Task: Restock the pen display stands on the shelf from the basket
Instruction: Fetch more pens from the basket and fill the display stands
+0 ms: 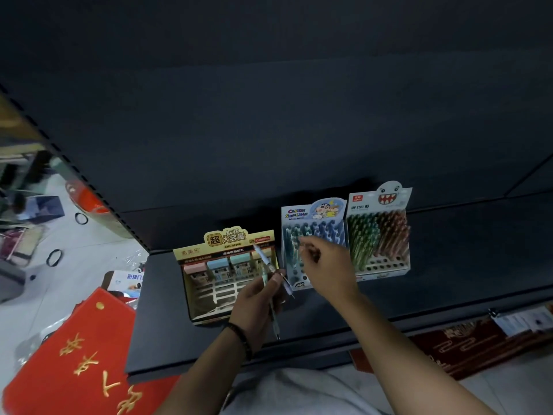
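A dark metal shelf [449, 295] in a stationery shop, backed by a bare black panel, carries three cardboard displays side by side. A person crouched in front of it works at the middle one.

The left hand [257, 298], a beaded bracelet [239, 333] on its wrist, grips a small bundle of spare pens [269, 268] near the front of the shelf. The pens fan upward and downward out of the fist, apparently kept there as a ready supply so the other hand need not travel far.

The right hand [326, 265] reaches over the cartoon pen stand [311, 232], thumb and forefinger pinched on what looks like a single pen [297, 252]. The pen points down toward the stand's left rows, most likely on its way into a hole. Blur hides whether the tip has entered.

That stand is packed at the back, with open holes showing along its near edge. The ghost-topped stand [378, 235] just to its right is in much the same condition. The yellow lead box [227, 265] on the left holds only a back row of small cases.

The basket named in the task is not in view. A red mat [74, 354] with gold lettering lies on the floor to the near left.

Judging from the empty holes, the restocking is well along but unfinished.
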Demonstrator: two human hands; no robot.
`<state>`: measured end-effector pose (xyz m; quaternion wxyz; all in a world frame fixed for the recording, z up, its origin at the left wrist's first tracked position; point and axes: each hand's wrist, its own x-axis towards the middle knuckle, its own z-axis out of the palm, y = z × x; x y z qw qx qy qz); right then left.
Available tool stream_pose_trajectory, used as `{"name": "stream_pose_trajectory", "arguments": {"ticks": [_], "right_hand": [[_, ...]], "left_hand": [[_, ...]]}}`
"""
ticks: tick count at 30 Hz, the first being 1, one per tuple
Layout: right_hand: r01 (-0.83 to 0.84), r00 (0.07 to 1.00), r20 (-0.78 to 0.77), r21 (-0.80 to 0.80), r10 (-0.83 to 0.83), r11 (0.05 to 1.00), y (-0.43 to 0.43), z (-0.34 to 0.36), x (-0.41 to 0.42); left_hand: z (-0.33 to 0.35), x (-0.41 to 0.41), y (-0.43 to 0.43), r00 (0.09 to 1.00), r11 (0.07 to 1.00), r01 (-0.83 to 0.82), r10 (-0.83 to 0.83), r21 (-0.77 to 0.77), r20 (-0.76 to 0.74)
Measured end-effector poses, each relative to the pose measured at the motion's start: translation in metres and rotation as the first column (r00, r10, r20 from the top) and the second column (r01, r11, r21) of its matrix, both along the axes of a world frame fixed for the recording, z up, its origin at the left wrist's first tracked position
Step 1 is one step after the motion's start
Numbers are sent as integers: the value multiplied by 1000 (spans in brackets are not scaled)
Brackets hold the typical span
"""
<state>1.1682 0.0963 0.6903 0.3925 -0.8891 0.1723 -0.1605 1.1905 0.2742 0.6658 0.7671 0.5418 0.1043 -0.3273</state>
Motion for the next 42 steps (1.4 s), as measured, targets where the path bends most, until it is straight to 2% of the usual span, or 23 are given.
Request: {"name": "stream_pose_trajectory", "arguments": {"ticks": [2,4,7,11,17,20,22,24,26,29,31,34,37,42], "right_hand": [[-26,999,-27,203,32,979,0,7,-11],[-84,980,-132,386,146,919,-2,17,-20],[-121,960,-152,533,236,837,-9,23,-29],[-7,996,-50,761,69,649,-15,17,-38],[49,998,-12,820,-69,570,-50,16,-58],[72,974,25,907,-223,416,-56,15,-62],[116,930,33,919,-367,377,-55,17,-58],[183,875,66,872,-479,454,-56,21,-52],[288,830,112,752,-546,592,-62,22,-49],[436,833,181,369,-523,821,-74,17,-49],[432,858,242,135,-453,892,-75,14,-48],[364,895,307,-79,-325,928,-75,6,-41],[311,921,298,-174,-251,934,-76,-5,-33],[238,946,283,-269,-160,933,-74,-17,-21]], "left_hand": [[4,1,-5,999,1000,-11,11,-3,39],[11,2,-11,999,999,-19,20,-32,39],[18,4,-23,1000,991,11,-8,-133,24],[24,4,-36,998,988,56,-49,-144,50],[25,0,-45,985,991,-53,72,-119,155],[23,-6,-55,991,997,-44,52,-59,127],[24,-12,-63,996,1000,-2,5,-25,94],[22,-15,-70,995,997,39,-45,62,87],[20,-14,-73,995,989,70,-79,134,58],[12,-11,-71,998,989,33,-26,145,-51],[8,-11,-68,996,996,16,-8,88,-90],[4,-14,-61,998,1000,15,-15,0,-55],[2,-12,-55,1000,999,26,-26,32,11],[1,-12,-50,1000,997,2,-4,73,20]]}}
